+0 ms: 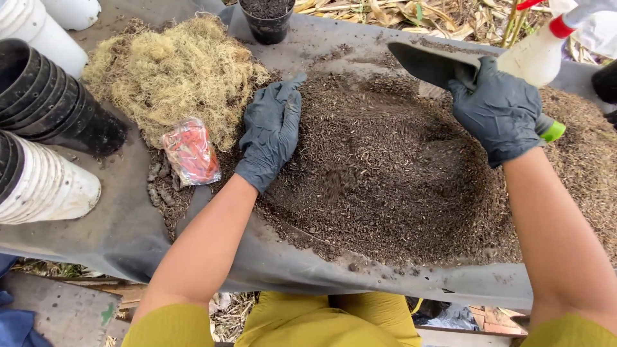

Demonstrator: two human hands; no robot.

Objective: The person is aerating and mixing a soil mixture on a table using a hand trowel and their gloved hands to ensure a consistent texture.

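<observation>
A broad heap of dark potting soil lies on a grey sheet. My left hand, in a dark glove, rests flat with fingers together on the heap's left edge, holding nothing. My right hand, also gloved, grips the green-ended handle of a dark scoop, whose blade is raised above the far side of the heap.
A mound of dry yellowish moss lies left of the soil, with a small red-orange plastic packet beside it. Stacked black pots and white pots lie at the left. A soil-filled black pot stands at the back. A white spray bottle is far right.
</observation>
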